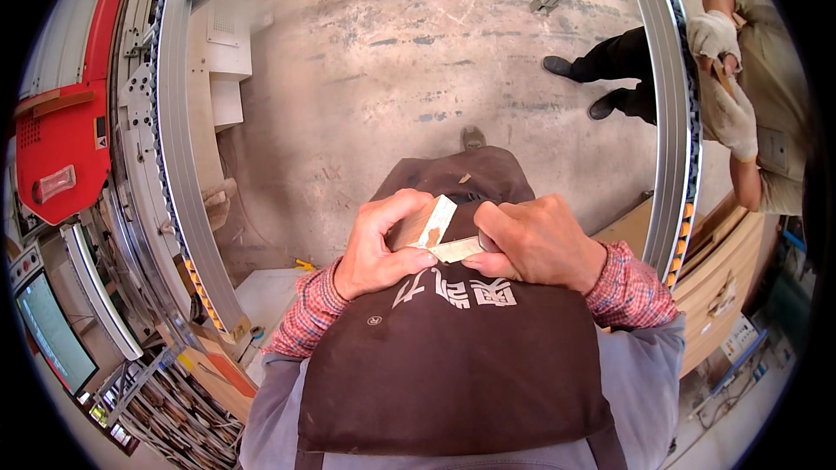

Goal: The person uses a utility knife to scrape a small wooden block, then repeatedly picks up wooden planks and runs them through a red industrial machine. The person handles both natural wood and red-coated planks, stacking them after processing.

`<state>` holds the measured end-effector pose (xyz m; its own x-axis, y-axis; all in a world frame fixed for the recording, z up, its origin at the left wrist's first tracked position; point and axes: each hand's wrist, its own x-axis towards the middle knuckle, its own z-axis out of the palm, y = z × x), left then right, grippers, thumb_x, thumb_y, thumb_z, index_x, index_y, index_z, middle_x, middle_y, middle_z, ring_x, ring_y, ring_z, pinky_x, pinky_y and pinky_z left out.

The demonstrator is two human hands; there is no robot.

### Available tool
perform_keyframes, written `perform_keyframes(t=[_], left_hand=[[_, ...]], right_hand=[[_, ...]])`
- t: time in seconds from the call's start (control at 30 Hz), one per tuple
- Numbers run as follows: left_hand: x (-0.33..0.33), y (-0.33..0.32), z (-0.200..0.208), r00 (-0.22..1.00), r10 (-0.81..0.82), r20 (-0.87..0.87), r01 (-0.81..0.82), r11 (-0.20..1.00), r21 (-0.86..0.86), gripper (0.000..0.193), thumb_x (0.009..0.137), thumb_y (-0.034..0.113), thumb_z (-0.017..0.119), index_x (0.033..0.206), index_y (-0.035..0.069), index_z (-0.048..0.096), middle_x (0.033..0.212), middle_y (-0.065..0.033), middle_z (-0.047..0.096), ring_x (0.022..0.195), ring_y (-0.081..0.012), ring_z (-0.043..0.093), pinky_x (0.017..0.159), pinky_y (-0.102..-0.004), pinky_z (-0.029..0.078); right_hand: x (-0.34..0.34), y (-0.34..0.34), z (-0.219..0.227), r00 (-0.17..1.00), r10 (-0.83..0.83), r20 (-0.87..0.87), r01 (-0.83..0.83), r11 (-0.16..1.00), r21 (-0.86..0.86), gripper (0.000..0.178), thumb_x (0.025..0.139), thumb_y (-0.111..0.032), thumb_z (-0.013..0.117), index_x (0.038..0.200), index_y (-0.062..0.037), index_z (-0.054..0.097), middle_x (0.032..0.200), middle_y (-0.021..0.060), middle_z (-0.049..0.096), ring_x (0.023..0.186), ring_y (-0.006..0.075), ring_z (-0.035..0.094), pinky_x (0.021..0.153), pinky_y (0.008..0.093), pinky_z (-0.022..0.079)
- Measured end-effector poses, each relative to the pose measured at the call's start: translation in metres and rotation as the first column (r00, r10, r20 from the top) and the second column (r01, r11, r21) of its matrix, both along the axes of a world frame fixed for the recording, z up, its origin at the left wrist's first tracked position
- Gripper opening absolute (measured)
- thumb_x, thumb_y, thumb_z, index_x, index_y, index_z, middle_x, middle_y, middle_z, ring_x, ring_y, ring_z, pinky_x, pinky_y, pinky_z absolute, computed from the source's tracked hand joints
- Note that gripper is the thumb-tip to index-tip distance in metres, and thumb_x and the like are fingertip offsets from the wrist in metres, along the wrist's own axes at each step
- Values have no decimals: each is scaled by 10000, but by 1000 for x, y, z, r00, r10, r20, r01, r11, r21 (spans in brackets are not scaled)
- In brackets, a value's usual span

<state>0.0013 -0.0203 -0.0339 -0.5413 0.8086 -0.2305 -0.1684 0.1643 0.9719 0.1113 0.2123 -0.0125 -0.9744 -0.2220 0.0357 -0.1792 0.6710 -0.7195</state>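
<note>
Close in front of my dark apron, my left hand (383,239) is closed round a small wooden block (424,223) with a pale cut face. My right hand (535,239) is closed beside it, thumb and fingers pinching a short pale flat strip (457,250). The strip's left end meets the block near my left thumb. A small greyish edge shows under my right fingers, too hidden to name. Both hands are close together, above my lap.
Metal rails (655,122) with chain run along both sides. At the right, a co-worker's gloved hands (727,113) hold a small piece. A red machine part (65,152) and a screen (54,331) stand at the left. Wooden boards (718,283) lie at the lower right.
</note>
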Motion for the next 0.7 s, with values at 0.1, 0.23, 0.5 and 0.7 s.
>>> perform_keyframes(t=[0.1, 0.23, 0.5, 0.7], left_hand=[[2, -3, 0, 1000, 27, -3, -27, 1000, -2, 584, 743, 349, 814, 1122, -48, 618, 913, -87, 644, 793, -149, 595, 710, -292, 474], [3, -4, 2, 997, 77, 17, -77, 997, -15, 557, 763, 350, 797, 1122, -41, 626, 890, -67, 638, 783, -129, 579, 703, -280, 464], [3, -7, 5, 990, 112, 80, -107, 992, -71, 570, 767, 364, 793, 1128, -47, 632, 931, -74, 656, 808, -127, 590, 713, -272, 464], [1, -6, 16, 993, 115, 29, -114, 993, -32, 710, 748, 478, 791, 1135, -94, 629, 948, -89, 667, 831, -137, 598, 745, -271, 461]], right_hand=[[-2, 1, 0, 1000, 6, 21, -7, 1000, 8, 482, 895, -506, 658, 751, -74, 499, 560, 73, 544, 470, 274, 568, 444, 378, 433], [-7, 1, -5, 999, -27, -28, 27, 999, 16, 497, 899, -525, 648, 751, -73, 502, 569, 67, 539, 485, 265, 576, 453, 370, 435], [-15, 1, -11, 995, -45, -92, 48, 998, 31, 475, 907, -507, 652, 762, -75, 516, 599, 77, 571, 513, 274, 598, 479, 387, 462], [-17, 36, -48, 948, -299, 110, 304, 952, -34, 321, 936, -342, 662, 860, -48, 557, 639, 165, 597, 592, 386, 612, 529, 451, 475]])
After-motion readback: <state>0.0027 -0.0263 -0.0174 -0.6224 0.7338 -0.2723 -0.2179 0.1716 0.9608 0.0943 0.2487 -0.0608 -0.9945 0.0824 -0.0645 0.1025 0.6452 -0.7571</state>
